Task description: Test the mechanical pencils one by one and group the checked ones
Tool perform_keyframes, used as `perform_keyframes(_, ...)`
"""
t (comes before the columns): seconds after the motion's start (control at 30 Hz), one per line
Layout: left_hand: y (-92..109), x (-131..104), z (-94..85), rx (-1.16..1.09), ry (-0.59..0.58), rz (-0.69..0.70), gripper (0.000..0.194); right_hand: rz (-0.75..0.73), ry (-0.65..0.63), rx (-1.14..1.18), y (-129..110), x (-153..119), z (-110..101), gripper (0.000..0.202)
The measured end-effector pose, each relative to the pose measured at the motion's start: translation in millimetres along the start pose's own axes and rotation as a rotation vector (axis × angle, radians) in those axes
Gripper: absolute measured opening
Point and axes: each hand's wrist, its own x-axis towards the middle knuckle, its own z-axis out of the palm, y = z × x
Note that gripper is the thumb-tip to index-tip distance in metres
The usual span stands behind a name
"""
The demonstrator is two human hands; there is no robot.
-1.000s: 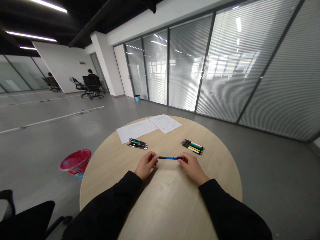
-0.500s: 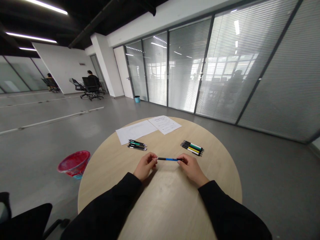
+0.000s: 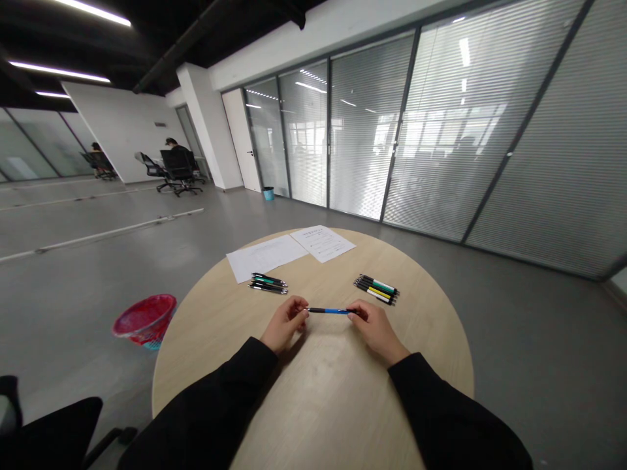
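A blue and black pen (image 3: 330, 311) is stretched level between my hands, over the middle of the round wooden table (image 3: 323, 405). The fingertips of my left hand (image 3: 288, 323) pinch its left, black end. My right hand (image 3: 375, 328) has the right end between thumb and fingers, which partly hide it. Beyond my left hand, several dark pens (image 3: 268, 283) lie side by side, one with a green part. Another row of several pens (image 3: 376, 290), with white, green and yellow parts, rests beyond my right hand.
Two printed paper sheets (image 3: 267, 256) (image 3: 323, 244) lie at the table's far edge. A red-lined basket (image 3: 145, 320) stands on the floor to the left, and a black chair (image 3: 53, 431) is at the lower left. Farther back, a person sits among office chairs (image 3: 179, 166).
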Motion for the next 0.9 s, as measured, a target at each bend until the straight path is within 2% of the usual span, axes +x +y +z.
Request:
perform_keyframes(0.13, 1.9, -0.4, -0.3, 0.078, 0.008, -0.011, 0.03, 0.005, 0.002, 0.006, -0.8, 0.2, -0.4, 0.012)
perform_keyframes(0.47, 12.2, -2.8, 1.8, 0.238, 0.044, -0.025, 0.041, 0.011, -0.011, 0.012, -0.2, -0.5, 0.0, 0.013)
perform_keyframes(0.57, 9.6, -2.0, 1.5, 0.192, 0.052, -0.035, 0.043, 0.014, -0.008, 0.011, 0.2, -0.6, 0.2, 0.013)
perform_keyframes(0.73, 5.1, -1.2, 2.0, 0.023, 0.057, 0.021, 0.036, 0.012, -0.003, 0.012, 3.1, 0.6, 1.2, 0.013)
perform_keyframes(0.9, 6.4, -1.8, 0.7, 0.082, 0.022, 0.04, 0.029, 0.015, 0.0, 0.018, 1.0, 0.8, 1.1, 0.013)
